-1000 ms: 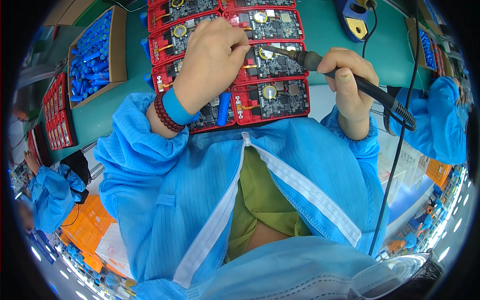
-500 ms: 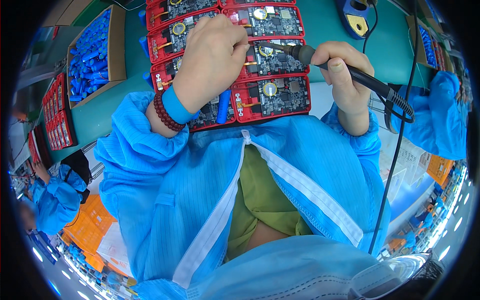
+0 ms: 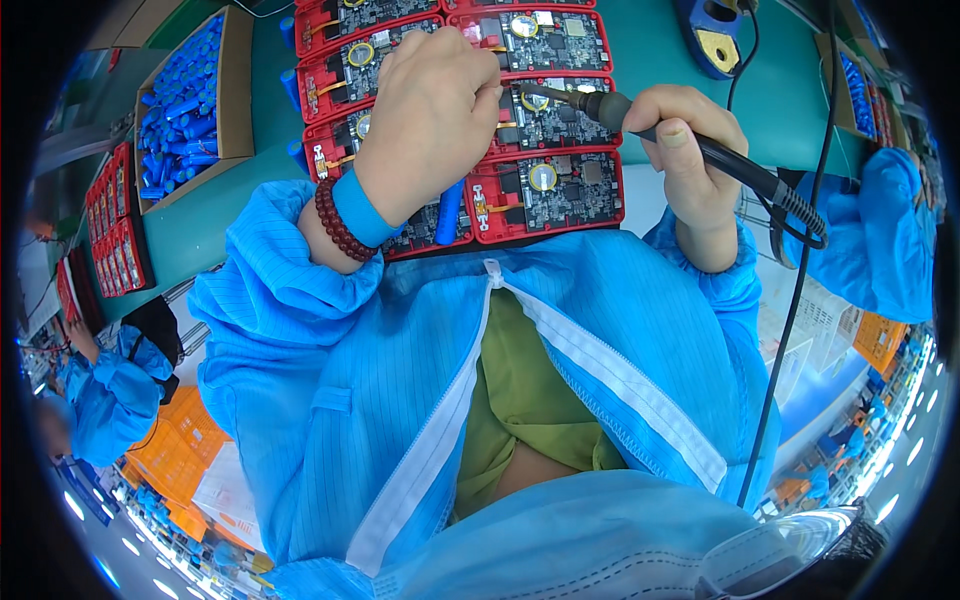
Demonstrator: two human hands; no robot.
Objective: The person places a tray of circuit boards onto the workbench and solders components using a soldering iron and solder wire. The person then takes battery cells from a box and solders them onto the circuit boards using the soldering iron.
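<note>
My right hand (image 3: 690, 140) grips a soldering iron (image 3: 725, 155) by its black handle. The iron's metal tip points left, over a circuit board (image 3: 570, 122) in a red housing, close to the fingertips of my left hand (image 3: 430, 125). That left hand is closed in a pinch above the housings; whatever sits between its fingers is hidden. A blue cylindrical battery (image 3: 449, 215) shows below the left palm, its upper end covered by the hand. Nearest to me, another red housing (image 3: 622, 190) holds a board with a round coin cell (image 3: 542, 178).
Several more red housings with boards stand in rows farther up the green bench (image 3: 275, 100). At the left is a cardboard box (image 3: 236, 90) of blue batteries. A blue iron stand with yellow sponge (image 3: 716, 52) sits far right. A black cable (image 3: 800, 290) hangs down the right side.
</note>
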